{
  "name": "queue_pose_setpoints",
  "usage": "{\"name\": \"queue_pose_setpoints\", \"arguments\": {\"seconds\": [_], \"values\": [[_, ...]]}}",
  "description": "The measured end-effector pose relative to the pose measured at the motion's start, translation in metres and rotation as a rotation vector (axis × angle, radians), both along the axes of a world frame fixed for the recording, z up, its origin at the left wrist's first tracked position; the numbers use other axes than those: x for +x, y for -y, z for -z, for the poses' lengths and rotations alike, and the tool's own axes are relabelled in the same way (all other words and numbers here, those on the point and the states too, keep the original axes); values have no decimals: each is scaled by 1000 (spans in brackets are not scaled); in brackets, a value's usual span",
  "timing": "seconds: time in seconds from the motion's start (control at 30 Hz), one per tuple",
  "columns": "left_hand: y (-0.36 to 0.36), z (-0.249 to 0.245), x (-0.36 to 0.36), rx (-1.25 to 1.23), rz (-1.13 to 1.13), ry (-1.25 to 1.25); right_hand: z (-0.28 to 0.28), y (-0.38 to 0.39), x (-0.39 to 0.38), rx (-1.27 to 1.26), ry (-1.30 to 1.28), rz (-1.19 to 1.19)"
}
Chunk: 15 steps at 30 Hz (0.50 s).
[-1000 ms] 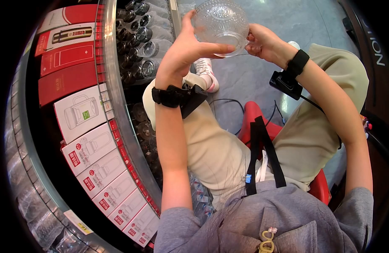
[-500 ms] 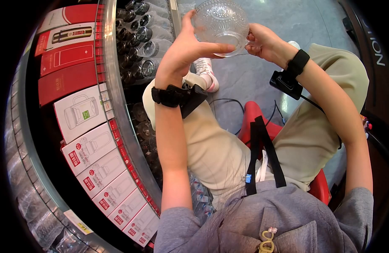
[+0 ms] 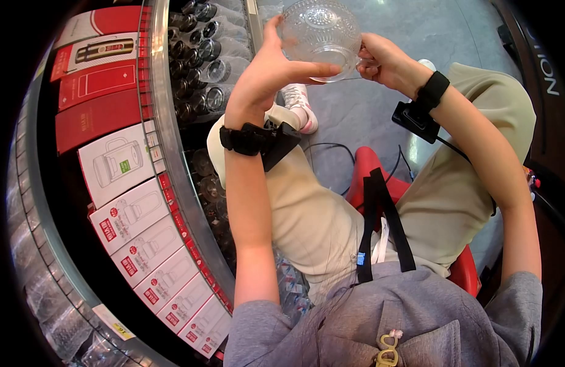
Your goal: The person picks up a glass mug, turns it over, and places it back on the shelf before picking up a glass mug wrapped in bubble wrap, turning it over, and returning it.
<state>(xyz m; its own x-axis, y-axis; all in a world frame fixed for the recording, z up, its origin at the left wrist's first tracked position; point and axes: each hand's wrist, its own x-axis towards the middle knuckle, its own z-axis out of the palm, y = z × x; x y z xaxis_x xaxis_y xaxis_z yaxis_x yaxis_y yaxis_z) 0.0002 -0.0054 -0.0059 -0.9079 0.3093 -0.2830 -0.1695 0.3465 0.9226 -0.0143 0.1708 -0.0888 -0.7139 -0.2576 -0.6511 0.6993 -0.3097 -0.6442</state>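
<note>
A clear, embossed glass bowl [image 3: 322, 30] is held up at the top of the view, tilted so its round foot shows on the near side. My left hand [image 3: 264, 70] wraps around its left side, the thumb lying across the foot and the other fingers partly hidden behind the glass. On the bowl's right edge, my right hand [image 3: 380, 61] pinches with curled fingers. Black straps with small devices sit on both wrists.
At left stands a shelf with red boxes [image 3: 99, 119] and white boxes printed with jugs [image 3: 117, 162], behind a wire rail. Dark-lidded glass jars [image 3: 215, 70] line the lower shelf. A red stool [image 3: 365, 159] and black cables [image 3: 331, 145] are between my legs.
</note>
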Motion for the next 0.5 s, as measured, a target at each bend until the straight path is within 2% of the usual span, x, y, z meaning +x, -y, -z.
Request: {"name": "queue_pose_setpoints", "arguments": {"seconds": [0.5], "values": [[-2,-1,1,6,4,2,6,-1,-3,-42,0,28]]}}
